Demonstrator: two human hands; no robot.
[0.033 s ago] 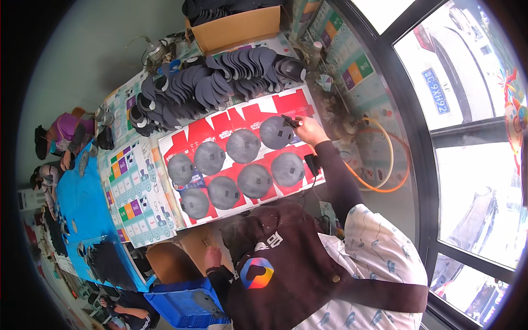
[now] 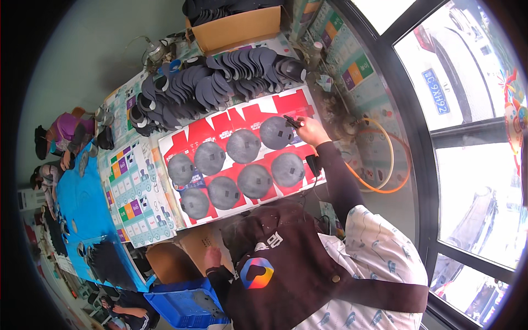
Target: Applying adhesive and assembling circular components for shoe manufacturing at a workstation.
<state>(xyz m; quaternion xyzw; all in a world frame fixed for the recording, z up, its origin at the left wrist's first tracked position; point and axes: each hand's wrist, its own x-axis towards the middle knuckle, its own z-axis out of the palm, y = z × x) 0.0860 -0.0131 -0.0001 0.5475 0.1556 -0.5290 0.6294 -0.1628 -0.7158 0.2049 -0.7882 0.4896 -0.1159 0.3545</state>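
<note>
My right hand (image 2: 312,132) is closed around a small black hand tool (image 2: 291,121). Its tip hovers at the right edge of a dark grey disc-like piece (image 2: 270,129) in the far row. Several such rounded pieces lie in two rows on a red and white printed board (image 2: 190,135), each bearing a small black square; one in the near row is this grey piece (image 2: 254,181). Low beside the table edge, my left hand (image 2: 212,256) hangs near an open cardboard box (image 2: 192,245). Its fingers are too small and dark to make out.
Stacks of dark curved pieces (image 2: 212,91) line the table behind the board, with a cardboard carton (image 2: 236,30) beyond. An orange hose (image 2: 379,190) loops at the right by the window. A blue crate (image 2: 176,308) stands below left. People sit around a blue table (image 2: 85,198).
My right hand and the black tool have shifted very slightly to the right. The grey pieces and my left hand look unmoved.
</note>
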